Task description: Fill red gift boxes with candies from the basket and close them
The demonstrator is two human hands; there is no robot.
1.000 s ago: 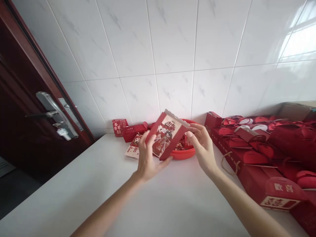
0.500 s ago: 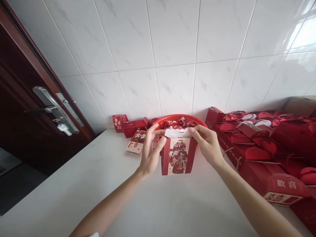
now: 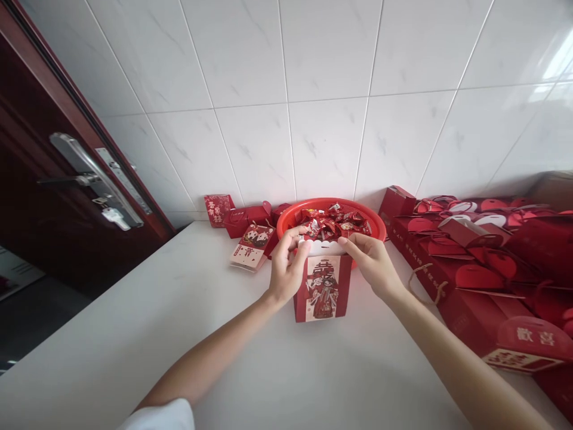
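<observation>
A red paper box (image 3: pixel 323 289) with a printed couple on its front stands upright between my hands, its white scalloped top edge raised. My left hand (image 3: pixel 287 266) pinches the top left corner of this box. At the top right corner, my right hand (image 3: pixel 371 263) grips the edge between thumb and fingers. Right behind the box is a round red plastic basket (image 3: pixel 380 226) holding many wrapped candies (image 3: pixel 333 222). The inside of the box is hidden from view.
Flat printed cards (image 3: pixel 251 246) and small red boxes (image 3: pixel 244 220) lie left of the basket. Many red boxes (image 3: pixel 474 298) are piled on the right of the white table (image 3: pixel 188 334). A tiled wall (image 3: pixel 326 60) stands behind; a dark red door (image 3: pixel 54 119) is at left.
The white top flap is now tilted lower between my fingers, and my hands sit slightly lower against the basket. The view has shifted, and more of the candies shows.
</observation>
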